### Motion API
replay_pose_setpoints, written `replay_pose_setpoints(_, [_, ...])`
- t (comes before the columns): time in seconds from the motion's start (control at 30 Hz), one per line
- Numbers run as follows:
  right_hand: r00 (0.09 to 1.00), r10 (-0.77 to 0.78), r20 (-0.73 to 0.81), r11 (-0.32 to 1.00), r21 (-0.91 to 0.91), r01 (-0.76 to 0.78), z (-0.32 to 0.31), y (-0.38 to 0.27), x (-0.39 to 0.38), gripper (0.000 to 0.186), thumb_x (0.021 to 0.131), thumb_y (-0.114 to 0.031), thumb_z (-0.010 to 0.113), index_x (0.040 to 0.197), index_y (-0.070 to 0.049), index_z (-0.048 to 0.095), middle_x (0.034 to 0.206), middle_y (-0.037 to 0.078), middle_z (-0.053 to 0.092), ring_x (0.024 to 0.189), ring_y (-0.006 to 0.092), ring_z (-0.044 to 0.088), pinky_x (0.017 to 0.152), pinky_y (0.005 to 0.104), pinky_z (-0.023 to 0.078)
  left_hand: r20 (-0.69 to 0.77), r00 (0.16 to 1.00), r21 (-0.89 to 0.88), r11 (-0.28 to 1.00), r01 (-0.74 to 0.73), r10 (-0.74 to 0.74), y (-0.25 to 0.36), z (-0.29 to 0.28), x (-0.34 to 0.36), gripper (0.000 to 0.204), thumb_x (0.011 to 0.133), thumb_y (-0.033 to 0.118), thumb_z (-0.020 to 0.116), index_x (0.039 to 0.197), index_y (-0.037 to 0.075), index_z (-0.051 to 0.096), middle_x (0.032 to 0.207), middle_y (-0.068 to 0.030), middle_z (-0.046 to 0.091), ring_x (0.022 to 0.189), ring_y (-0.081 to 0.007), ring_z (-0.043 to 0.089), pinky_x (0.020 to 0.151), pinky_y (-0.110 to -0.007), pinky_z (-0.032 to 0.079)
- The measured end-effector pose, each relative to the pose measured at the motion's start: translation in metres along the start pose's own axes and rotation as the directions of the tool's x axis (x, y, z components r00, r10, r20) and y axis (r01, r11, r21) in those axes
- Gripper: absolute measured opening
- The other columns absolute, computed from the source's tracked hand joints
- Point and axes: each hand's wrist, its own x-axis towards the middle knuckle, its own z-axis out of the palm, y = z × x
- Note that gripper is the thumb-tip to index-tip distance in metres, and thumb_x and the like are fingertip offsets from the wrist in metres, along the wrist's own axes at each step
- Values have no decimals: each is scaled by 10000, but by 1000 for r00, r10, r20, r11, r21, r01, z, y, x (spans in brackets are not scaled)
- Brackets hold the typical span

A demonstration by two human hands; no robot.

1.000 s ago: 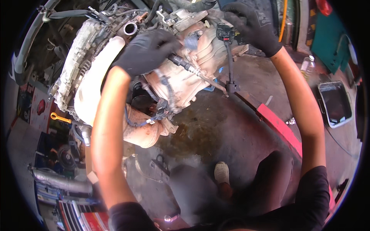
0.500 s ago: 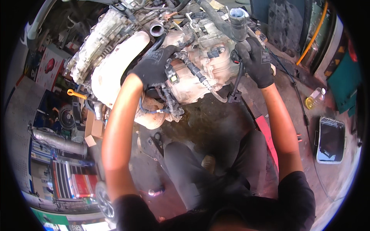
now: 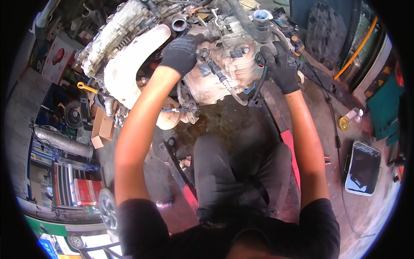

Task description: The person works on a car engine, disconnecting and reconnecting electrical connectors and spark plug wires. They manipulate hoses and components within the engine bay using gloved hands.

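Note:
A large, dirty engine (image 3: 202, 88) with a pale metal casing fills the upper middle. My left hand (image 3: 180, 55), in a black glove, reaches over it below an open metal pipe end (image 3: 179, 23). Its fingertips are blurred among the parts, so their grip is unclear. Beside them runs a dark corrugated hose with a connector (image 3: 214, 69). My right hand (image 3: 282, 68), also gloved, is curled at the engine's right side, below an upright grey hose (image 3: 260, 26). What its fingers close on is mostly hidden. A black cable (image 3: 261, 82) hangs close by, ending in a dark plug (image 3: 255, 102).
A yellow-handled dipstick (image 3: 87, 87) sticks out at the engine's left, above a cardboard box (image 3: 102, 127). On the right floor are a bottle of yellow liquid (image 3: 346, 122), a tray (image 3: 350, 190) and a long black cable (image 3: 337, 140). Red-painted metal bars (image 3: 290, 141) lie near my legs.
My left hand has moved up and forward across the engine, away from a connector with a yellow part. My right hand stays at the right side. The whole view has shifted slightly.

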Motion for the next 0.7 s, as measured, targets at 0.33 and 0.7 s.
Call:
replay_pose_setpoints(0.33, [998, 42, 39, 998, -43, -40, -6, 1, -1, 372, 954, -386, 615, 1050, -33, 677, 1005, 182, 635, 950, 394, 622, 829, 466, 481, -9, 992, -60, 990, -124, 124, 59, -20, 9, 263, 934, 201, 558, 1115, 77, 703, 894, -126, 726, 816, -305, 706, 757, -412, 559])
replay_pose_setpoints(0.7, [994, 95, 47, 991, -103, -90, 1, -16, 7, 345, 966, -320, 597, 1155, -47, 689, 1081, 198, 679, 984, 393, 651, 844, 455, 499, 164, 975, 329, 940, 87, -148, 147, -3, -23, 677, 883, 234, 564, 1368, -216, 421, 1198, -472, 560, 788, -374, 733, 622, -447, 580])
